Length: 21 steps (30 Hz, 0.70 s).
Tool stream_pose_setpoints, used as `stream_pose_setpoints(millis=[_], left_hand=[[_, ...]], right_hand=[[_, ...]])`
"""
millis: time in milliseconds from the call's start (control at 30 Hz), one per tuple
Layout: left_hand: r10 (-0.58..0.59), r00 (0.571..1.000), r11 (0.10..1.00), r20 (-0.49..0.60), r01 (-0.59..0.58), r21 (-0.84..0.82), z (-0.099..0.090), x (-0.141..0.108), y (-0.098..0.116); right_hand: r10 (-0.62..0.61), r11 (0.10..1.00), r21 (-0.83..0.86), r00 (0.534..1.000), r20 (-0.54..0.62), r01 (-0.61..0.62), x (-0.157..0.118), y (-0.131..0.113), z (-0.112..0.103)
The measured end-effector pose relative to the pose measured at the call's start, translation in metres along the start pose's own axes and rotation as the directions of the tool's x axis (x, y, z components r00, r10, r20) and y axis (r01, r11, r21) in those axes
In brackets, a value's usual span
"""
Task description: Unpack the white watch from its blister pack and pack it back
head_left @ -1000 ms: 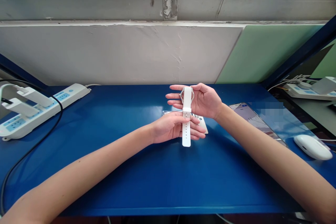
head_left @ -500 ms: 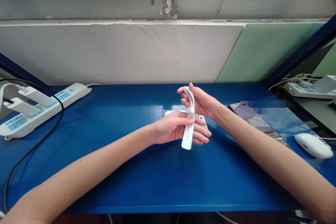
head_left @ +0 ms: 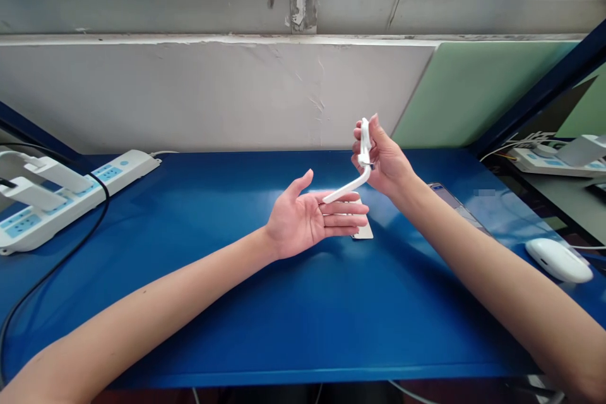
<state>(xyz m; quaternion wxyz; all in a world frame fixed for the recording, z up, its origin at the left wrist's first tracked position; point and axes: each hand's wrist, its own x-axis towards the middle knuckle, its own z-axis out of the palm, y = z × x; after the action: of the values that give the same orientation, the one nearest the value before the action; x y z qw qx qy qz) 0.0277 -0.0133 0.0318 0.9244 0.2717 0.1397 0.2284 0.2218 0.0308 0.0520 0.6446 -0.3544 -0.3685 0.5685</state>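
Note:
A white strap with a metal buckle (head_left: 365, 161) hangs from my right hand (head_left: 382, 158), whose fingers and thumb are closed on its upper part. The strap's free end slants down to the left, over the fingers of my left hand (head_left: 315, 214). That hand is palm up, with its thumb raised and its fingers stretched out; it grips nothing. Behind and below those fingers, a flat white card-like item (head_left: 363, 230) lies on the blue table (head_left: 227, 328), partly hidden by them.
At the left, a white power strip (head_left: 127, 167) holds plugged-in adapters, and a black cable (head_left: 64, 251) curves beside it. Right of my right forearm are a phone (head_left: 457, 203), partly covered, and a white rounded device (head_left: 558, 260). Another power strip (head_left: 544, 163) sits far right.
My right hand has risen and moved right with the strap. My left hand has let go of the strap and opened, palm up. The strap's lower end has swung from hanging down to slanting left.

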Motion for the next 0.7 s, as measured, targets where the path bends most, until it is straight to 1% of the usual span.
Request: stream_pose_setpoints(millis=[67,167,233,267,367,467,567,633,700], left_hand=[[0.053,0.995,0.998,-0.09,-0.05,0.042,0.004,0.002,-0.002],[0.156,0.954,0.988,-0.258,-0.146,0.058,0.009,0.004,-0.002],[0.175,0.926,0.984,-0.334,-0.164,0.063,0.011,0.005,-0.001],[0.171,0.92,0.985,-0.352,-0.159,0.065,0.011,0.005,-0.001],[0.126,0.926,0.992,-0.357,-0.113,0.057,0.014,0.004,0.0],[0.086,0.934,0.996,-0.347,-0.068,0.063,0.016,0.003,-0.001],[0.121,0.94,0.988,-0.319,-0.082,0.132,0.014,0.004,-0.003],[0.176,0.941,0.97,-0.291,-0.115,0.215,0.012,0.006,-0.005],[0.219,0.939,0.944,-0.267,-0.135,0.3,0.009,0.007,-0.007]], right_hand=[[0.0,0.999,-0.043,1.0,-0.012,0.0,0.0,0.008,0.001],[-0.031,0.997,-0.073,0.999,0.023,0.032,-0.004,0.012,0.005],[-0.089,0.992,-0.085,0.996,0.011,0.09,-0.005,0.009,0.008],[-0.126,0.988,-0.096,0.992,-0.009,0.125,-0.005,0.006,0.008],[-0.242,0.965,-0.125,0.967,-0.085,0.23,-0.002,-0.001,0.006],[-0.283,0.955,-0.122,0.955,-0.088,0.271,-0.001,-0.001,0.006],[-0.212,0.965,-0.158,0.977,-0.006,0.208,-0.007,0.004,0.01],[-0.133,0.96,-0.236,0.986,0.096,0.153,-0.014,0.008,0.015],[-0.097,0.93,-0.338,0.983,0.156,0.145,-0.019,0.01,0.019]])
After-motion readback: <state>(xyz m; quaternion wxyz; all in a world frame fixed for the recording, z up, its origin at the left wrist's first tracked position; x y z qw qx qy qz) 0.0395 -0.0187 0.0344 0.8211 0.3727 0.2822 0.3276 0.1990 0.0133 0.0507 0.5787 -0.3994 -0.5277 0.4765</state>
